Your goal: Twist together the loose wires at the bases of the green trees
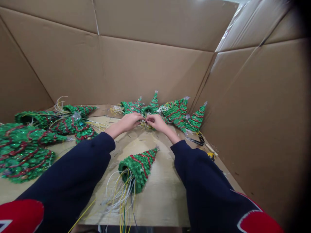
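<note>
My left hand (132,121) and my right hand (155,121) meet at the middle of the table, fingertips pinched close together. What lies between the fingers is too small to make out; thin wires show just below them. Right behind the hands, a small green tree (147,111) lies with its hollow base toward me. Closer to me, between my forearms, another green tree (139,168) with red garland rests on its side. White and yellow wires (119,197) spill out of its open base toward the table's front edge.
Several decorated trees (24,150) are heaped on the left, with more trees (178,113) along the back right. Black-handled pliers (198,141) and a yellow object (211,156) lie by the right wall. Tall cardboard walls (155,68) enclose the wooden table (167,200).
</note>
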{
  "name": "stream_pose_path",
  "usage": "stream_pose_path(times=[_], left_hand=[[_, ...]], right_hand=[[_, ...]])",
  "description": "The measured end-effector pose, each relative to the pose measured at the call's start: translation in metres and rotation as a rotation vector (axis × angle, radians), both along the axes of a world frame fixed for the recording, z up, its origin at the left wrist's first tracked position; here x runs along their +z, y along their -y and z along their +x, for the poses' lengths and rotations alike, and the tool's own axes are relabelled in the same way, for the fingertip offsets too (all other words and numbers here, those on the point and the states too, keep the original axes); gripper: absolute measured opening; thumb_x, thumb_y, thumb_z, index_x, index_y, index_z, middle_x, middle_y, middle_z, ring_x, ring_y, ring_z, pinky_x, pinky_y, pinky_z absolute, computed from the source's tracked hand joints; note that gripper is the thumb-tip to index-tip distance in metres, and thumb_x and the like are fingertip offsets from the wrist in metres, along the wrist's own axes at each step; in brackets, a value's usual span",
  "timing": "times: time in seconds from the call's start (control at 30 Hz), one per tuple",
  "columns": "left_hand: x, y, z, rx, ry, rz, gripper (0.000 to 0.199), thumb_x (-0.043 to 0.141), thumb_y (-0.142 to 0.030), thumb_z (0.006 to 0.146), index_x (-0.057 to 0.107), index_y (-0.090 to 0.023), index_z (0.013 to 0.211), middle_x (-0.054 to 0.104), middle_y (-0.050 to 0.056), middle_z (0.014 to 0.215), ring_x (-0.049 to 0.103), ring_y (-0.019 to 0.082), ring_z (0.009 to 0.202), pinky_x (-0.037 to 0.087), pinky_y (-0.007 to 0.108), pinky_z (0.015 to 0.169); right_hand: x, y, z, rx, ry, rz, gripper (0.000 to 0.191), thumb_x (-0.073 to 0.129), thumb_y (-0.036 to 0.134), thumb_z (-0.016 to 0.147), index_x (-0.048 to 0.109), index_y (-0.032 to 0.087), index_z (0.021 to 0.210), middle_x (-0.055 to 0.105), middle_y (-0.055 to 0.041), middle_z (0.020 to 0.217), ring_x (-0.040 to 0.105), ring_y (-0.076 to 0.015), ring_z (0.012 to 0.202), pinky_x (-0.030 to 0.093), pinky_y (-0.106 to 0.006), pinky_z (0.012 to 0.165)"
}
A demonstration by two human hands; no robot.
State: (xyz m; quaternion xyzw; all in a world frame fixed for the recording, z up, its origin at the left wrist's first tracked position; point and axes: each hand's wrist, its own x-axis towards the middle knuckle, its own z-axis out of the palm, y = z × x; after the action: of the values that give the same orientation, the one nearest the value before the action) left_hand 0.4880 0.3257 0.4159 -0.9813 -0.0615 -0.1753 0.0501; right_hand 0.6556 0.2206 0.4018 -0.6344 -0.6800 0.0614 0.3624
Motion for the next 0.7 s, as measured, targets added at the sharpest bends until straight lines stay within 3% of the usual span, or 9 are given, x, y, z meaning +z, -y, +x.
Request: stream_pose_path(times=[0.17,0.37,0.7], left_hand=[[-0.011,-0.009,0.007,-0.024,0.017,-0.019,0.026,0.049,-0.025,0.089,0.066,-0.022,0.108,0.068,0.006,0.102,0.063,0.019,0.091,0.044,0.025,0.07],[-0.013,-0.011,0.012,-0.09,0.051,0.024,0.025,0.049,-0.032,0.09,0.07,-0.021,0.095,0.07,0.006,0.086,0.063,0.017,0.077,0.039,0.023,0.062],[-0.024,-0.021,0.012,-0.139,0.125,0.058,0.026,0.047,-0.03,0.091,0.071,-0.021,0.093,0.069,0.005,0.086,0.063,0.015,0.075,0.037,0.023,0.058]], right_hand=[[0.002,0.001,0.003,0.017,-0.068,0.002,0.012,0.052,0.009,0.072,0.063,0.014,0.07,0.059,0.0014,0.062,0.051,-0.009,0.058,0.04,-0.02,0.059],[-0.001,0.003,0.0,0.008,-0.142,-0.055,0.013,0.049,0.007,0.072,0.06,0.014,0.072,0.061,0.0008,0.059,0.057,-0.0105,0.055,0.042,-0.02,0.056],[-0.001,0.008,-0.003,0.068,-0.182,-0.102,0.012,0.047,0.007,0.074,0.053,0.017,0.074,0.067,-0.0002,0.065,0.064,-0.0136,0.062,0.047,-0.023,0.062]])
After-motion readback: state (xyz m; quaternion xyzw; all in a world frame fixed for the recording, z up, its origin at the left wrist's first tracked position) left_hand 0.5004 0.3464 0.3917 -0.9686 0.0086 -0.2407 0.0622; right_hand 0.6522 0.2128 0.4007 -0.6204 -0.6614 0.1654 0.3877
